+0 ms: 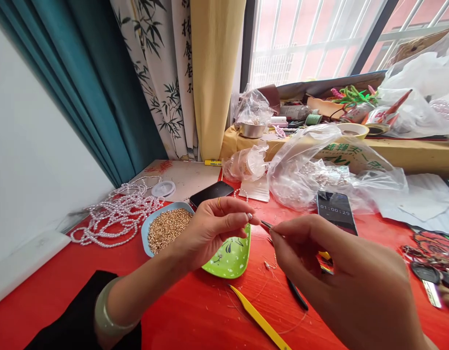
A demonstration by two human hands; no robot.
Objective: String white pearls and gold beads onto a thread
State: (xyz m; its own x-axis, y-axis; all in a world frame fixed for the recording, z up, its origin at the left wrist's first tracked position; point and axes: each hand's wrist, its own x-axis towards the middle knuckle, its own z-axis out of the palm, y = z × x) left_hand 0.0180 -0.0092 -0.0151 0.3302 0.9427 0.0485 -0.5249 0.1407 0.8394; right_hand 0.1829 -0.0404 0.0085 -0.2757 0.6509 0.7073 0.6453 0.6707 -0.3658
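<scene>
Right hand pinching a slender dark metal tool, my left hand pinches a tiny silvery bead, likely light, slippery, best gripped side-on

A teal curtain hangs beside bamboo-printed cloth.

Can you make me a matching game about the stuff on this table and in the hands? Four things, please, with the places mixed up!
Things:
1. Tiny shiny whitish piece
2. Thin dark pointed tool
3. Small round gold beads
4. Long yellow pointed tool

Places:
A. Between the fingers of the right hand
B. Lying on the red table
C. Pinched in the left hand
D. Heaped in the light blue dish

Right pairs: 1-C, 2-A, 3-D, 4-B.
</scene>
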